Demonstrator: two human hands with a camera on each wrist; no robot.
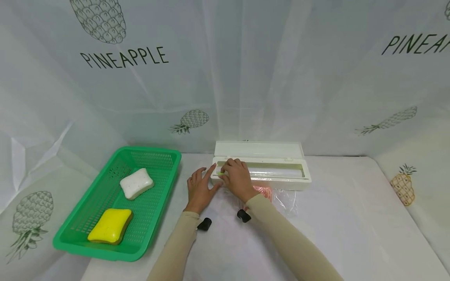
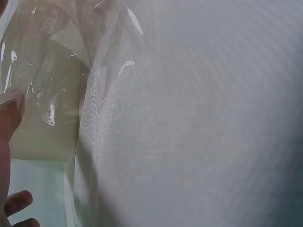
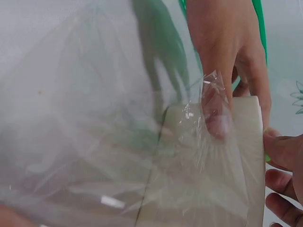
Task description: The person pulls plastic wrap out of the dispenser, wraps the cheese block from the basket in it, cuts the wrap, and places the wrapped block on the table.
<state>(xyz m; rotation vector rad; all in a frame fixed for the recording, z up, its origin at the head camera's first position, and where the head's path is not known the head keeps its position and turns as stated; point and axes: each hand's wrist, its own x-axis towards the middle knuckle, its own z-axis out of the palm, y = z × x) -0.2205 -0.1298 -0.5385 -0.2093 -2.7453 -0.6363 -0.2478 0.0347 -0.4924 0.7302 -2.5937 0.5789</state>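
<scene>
A white cling film dispenser (image 1: pixel 260 182) lies at the back of the table with its lid up and a roll of film (image 1: pixel 270 172) inside. Clear cling film (image 3: pixel 109 137) hangs over its front wall onto the table. My right hand (image 1: pixel 238 177) pinches a small green slide cutter (image 3: pixel 267 158), mostly hidden by the fingers, at the dispenser's left end. Beside it, my left hand (image 1: pixel 201 191) has its fingers spread. Its thumb (image 3: pixel 218 118) presses the film against the front wall, while the index finger reaches the left corner.
A pinkish-red block (image 1: pixel 264 191) shows partly under film in front of the dispenser. At left stands a green basket (image 1: pixel 154 222) with a white sponge (image 1: pixel 136 183) and a yellow sponge (image 1: pixel 110 225). A pineapple-print curtain (image 1: pixel 260 78) rises behind the table.
</scene>
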